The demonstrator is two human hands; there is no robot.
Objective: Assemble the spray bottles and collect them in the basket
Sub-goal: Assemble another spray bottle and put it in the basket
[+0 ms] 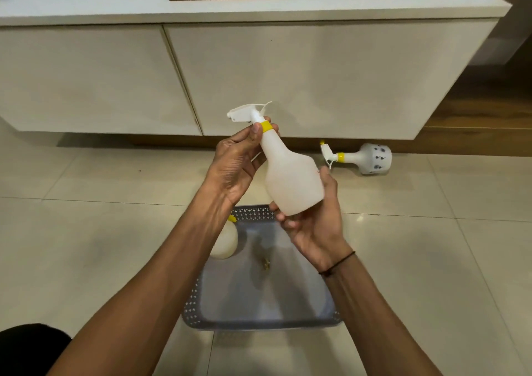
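I hold a white translucent spray bottle [290, 174] tilted in the air above a grey perforated basket [259, 321] on the floor. My right hand [313, 226] grips the bottle's base from below. My left hand [239, 162] pinches its yellow collar [266, 126], just under the white trigger head [244, 112]. Another bottle [226, 241] with a yellow collar lies at the basket's left edge, partly hidden behind my left forearm. A third assembled bottle [365, 158], with dark dots on it, lies on its side on the floor to the right.
A low white cabinet [259, 73] with a wooden top runs along the back. Beige floor tiles [86, 231] surround the basket. A small brown object [265, 263] lies inside the basket. A dark shape [26, 347] sits at the bottom left corner.
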